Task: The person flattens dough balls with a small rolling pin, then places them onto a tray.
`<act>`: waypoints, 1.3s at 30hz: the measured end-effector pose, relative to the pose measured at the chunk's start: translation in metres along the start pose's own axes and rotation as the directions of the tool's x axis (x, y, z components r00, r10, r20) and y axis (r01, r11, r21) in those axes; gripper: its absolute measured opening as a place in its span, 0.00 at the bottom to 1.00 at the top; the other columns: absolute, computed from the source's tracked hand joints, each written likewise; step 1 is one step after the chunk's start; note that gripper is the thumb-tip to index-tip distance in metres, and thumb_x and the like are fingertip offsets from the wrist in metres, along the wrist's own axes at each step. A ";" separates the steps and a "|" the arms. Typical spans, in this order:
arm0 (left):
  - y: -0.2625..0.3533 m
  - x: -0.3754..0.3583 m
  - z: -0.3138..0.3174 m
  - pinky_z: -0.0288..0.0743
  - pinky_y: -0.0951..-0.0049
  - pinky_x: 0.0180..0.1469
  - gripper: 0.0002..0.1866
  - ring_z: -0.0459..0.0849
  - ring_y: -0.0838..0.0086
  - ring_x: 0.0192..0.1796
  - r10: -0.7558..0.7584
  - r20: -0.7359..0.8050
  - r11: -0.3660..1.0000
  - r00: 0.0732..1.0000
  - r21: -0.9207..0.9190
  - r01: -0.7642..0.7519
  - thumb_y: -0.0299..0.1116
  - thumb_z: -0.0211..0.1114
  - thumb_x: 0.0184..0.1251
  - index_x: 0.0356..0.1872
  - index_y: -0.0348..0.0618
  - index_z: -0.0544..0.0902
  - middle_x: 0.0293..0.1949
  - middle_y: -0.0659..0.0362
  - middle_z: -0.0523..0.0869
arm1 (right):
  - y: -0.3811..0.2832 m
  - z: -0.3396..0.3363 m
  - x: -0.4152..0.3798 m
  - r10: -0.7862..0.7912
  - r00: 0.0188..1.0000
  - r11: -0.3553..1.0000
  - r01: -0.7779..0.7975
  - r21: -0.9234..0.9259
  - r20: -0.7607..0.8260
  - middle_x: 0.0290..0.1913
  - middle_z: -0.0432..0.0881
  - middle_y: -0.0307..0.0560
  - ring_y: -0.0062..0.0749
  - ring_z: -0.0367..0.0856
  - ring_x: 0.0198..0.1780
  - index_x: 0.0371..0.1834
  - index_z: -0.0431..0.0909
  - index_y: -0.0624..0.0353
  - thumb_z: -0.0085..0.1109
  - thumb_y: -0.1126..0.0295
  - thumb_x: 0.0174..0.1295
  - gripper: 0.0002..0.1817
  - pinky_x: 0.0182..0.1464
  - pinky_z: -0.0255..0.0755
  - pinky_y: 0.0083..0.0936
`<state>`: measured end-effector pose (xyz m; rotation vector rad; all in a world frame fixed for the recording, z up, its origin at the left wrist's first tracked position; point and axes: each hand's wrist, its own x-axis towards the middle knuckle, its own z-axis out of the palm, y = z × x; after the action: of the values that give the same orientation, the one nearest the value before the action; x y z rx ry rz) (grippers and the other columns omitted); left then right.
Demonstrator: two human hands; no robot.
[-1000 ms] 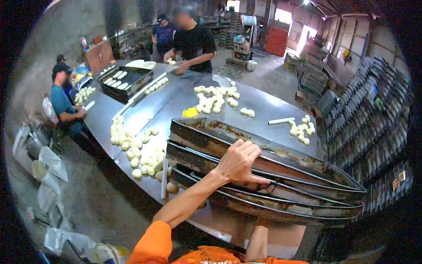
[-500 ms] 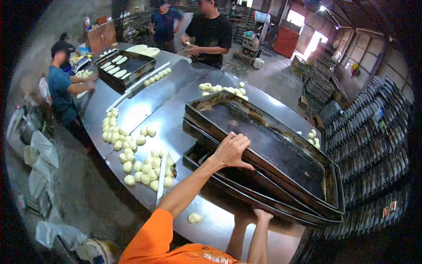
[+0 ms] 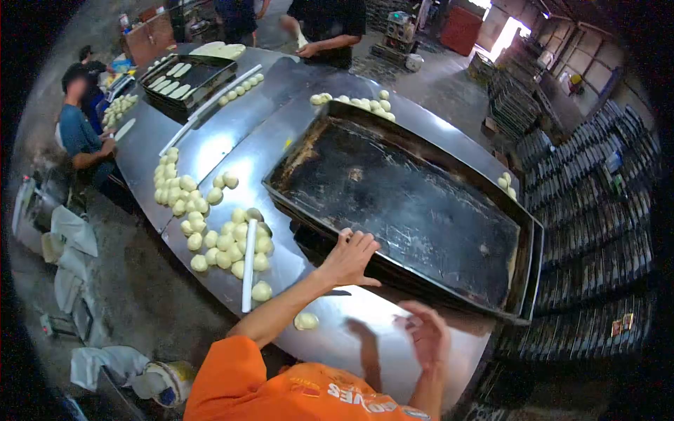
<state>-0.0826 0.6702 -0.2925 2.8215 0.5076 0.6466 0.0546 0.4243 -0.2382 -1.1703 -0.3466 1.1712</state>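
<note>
My left hand (image 3: 351, 258) is closed on the near rim of a large dark baking tray (image 3: 414, 210), fingers over the edge and thumb outside. This tray lies on a stack of similar trays, its inside scratched and bare. My right hand (image 3: 427, 333), slightly blurred, is off the tray above the near table edge, its fingers apart and holding nothing. Left of my left arm are many pale dough balls (image 3: 225, 245). A white rolling pin (image 3: 249, 266) lies among them. One flattened dough piece (image 3: 306, 321) sits near my left forearm.
The metal table (image 3: 232, 165) stretches away from me. A second tray (image 3: 186, 84) with dough strips stands at its far left, beside a long white rod (image 3: 210, 109). A co-worker (image 3: 88, 133) works at left; two people stand at the far side. Tray stacks (image 3: 590, 231) fill the right.
The top tray has come down nearly level onto the stack and shifted nearer. My right hand has left its lower near side and lifted. My left hand still grips the rim.
</note>
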 end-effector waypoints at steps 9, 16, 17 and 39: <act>-0.005 -0.024 0.035 0.45 0.41 0.76 0.64 0.58 0.52 0.69 0.085 -0.190 0.950 0.978 0.310 -0.022 0.48 0.87 0.31 0.75 0.54 0.58 0.58 0.51 0.64 | -0.065 -0.118 -0.004 -0.803 0.570 -0.246 -0.052 -0.968 0.174 0.72 0.66 0.60 0.62 0.54 0.76 0.69 0.71 0.60 0.68 0.53 0.58 0.37 0.77 0.44 0.58; -0.001 -0.035 0.036 0.41 0.40 0.75 0.64 0.56 0.47 0.68 0.105 -0.178 0.931 0.978 0.362 -0.034 0.50 0.87 0.31 0.74 0.51 0.56 0.59 0.46 0.61 | -0.008 -0.141 -0.004 -0.755 0.653 -0.133 -0.067 -0.989 0.057 0.69 0.64 0.60 0.61 0.48 0.78 0.71 0.65 0.59 0.74 0.47 0.49 0.48 0.79 0.36 0.64; 0.002 -0.037 0.033 0.41 0.38 0.74 0.63 0.55 0.46 0.68 0.127 -0.175 0.932 0.976 0.359 -0.057 0.48 0.87 0.33 0.74 0.50 0.56 0.60 0.45 0.60 | -0.010 -0.141 -0.006 -0.749 0.660 -0.124 -0.057 -0.991 0.056 0.69 0.63 0.59 0.61 0.49 0.78 0.71 0.64 0.58 0.76 0.47 0.47 0.49 0.78 0.36 0.64; -0.049 0.028 0.044 0.43 0.35 0.78 0.66 0.58 0.44 0.71 -0.014 -0.220 0.852 0.975 0.508 0.127 0.53 0.88 0.27 0.71 0.48 0.54 0.63 0.43 0.63 | 0.006 -0.125 0.068 -0.861 0.495 -0.184 -0.081 -0.980 0.120 0.60 0.68 0.48 0.51 0.60 0.71 0.62 0.68 0.49 0.80 0.67 0.42 0.41 0.76 0.38 0.66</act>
<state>-0.0526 0.7208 -0.3343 3.2237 0.9515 0.9170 0.1721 0.4158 -0.3181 -2.3237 -1.0683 -0.6732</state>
